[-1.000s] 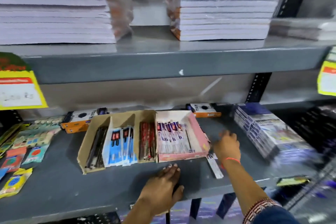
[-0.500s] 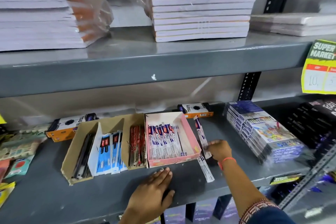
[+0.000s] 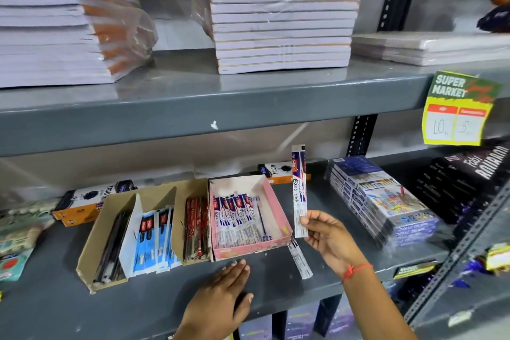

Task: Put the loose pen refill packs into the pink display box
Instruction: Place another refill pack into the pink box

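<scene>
The pink display box (image 3: 277, 210) sits on the grey lower shelf and holds several white-and-blue pen refill packs (image 3: 237, 218) lying flat. My right hand (image 3: 328, 237) pinches one refill pack (image 3: 299, 188) by its lower end and holds it upright just right of the box. Another loose refill pack (image 3: 300, 259) lies flat on the shelf below the box's right corner, partly under my hand. My left hand (image 3: 220, 301) rests palm down on the shelf in front of the box, fingers together, holding nothing.
A brown cardboard tray (image 3: 91, 251) with black, blue and red packs touches the pink box on its left. Orange-black boxes (image 3: 91, 201) stand behind. Wrapped stationery sets (image 3: 386, 201) are stacked on the right. Notebook piles (image 3: 284, 16) fill the shelf above.
My right hand picked one refill pack off the shelf beside the box and lifted it upright. The left hand stayed flat on the shelf. The camera view shifted right.
</scene>
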`<state>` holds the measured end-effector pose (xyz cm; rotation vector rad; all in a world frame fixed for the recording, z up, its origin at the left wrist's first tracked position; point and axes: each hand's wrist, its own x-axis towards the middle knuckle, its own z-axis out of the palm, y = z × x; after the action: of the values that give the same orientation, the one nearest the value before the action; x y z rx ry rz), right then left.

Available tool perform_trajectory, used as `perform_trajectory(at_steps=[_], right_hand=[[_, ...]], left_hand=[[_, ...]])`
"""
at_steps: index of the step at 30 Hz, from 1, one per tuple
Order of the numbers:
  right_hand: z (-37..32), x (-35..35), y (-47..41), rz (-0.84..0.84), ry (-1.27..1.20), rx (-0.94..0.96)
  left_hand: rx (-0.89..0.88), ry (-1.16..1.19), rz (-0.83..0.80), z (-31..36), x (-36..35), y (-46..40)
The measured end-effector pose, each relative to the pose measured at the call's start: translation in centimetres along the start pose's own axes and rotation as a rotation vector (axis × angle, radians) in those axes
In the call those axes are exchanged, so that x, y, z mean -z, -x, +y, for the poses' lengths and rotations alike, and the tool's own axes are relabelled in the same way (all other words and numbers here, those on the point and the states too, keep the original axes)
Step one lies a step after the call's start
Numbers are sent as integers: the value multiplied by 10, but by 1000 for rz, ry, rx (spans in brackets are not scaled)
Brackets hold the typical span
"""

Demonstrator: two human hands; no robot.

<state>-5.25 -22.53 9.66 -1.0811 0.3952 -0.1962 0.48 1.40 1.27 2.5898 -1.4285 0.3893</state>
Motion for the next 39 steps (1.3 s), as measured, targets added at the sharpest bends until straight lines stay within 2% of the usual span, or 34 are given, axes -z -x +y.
perform_trajectory(at_steps=[8, 11, 16, 22, 25, 27, 29, 32, 35, 39], right_hand=[[1, -11, 1, -52, -31, 15], [6, -27, -1, -98, 34, 0], [20, -86, -14, -207, 279, -11], [50, -180, -26, -327, 503, -5], [62, -201, -33, -265, 556, 36], [67, -202, -40, -195, 506, 59], [66, -193, -49, -64, 448, 118], [61, -166, -64, 202, 492, 192], [63, -141, -72, 324, 713, 128], [72, -132, -73, 274, 1060, 55]], left_hand=[[-25, -9, 58, -1, -2, 1], [-5, -18, 64, -3, 0, 6], [95, -22, 73, -31, 11, 39], [374, -41, 98, -85, 38, 101], [402, -136, 142, -96, 36, 115], [406, -74, 101, -99, 38, 117], [408, -23, 79, -98, 35, 116], [413, -17, 79, -99, 33, 118], [422, 1, 80, -98, 35, 116], [454, 24, 50, -93, 42, 115]])
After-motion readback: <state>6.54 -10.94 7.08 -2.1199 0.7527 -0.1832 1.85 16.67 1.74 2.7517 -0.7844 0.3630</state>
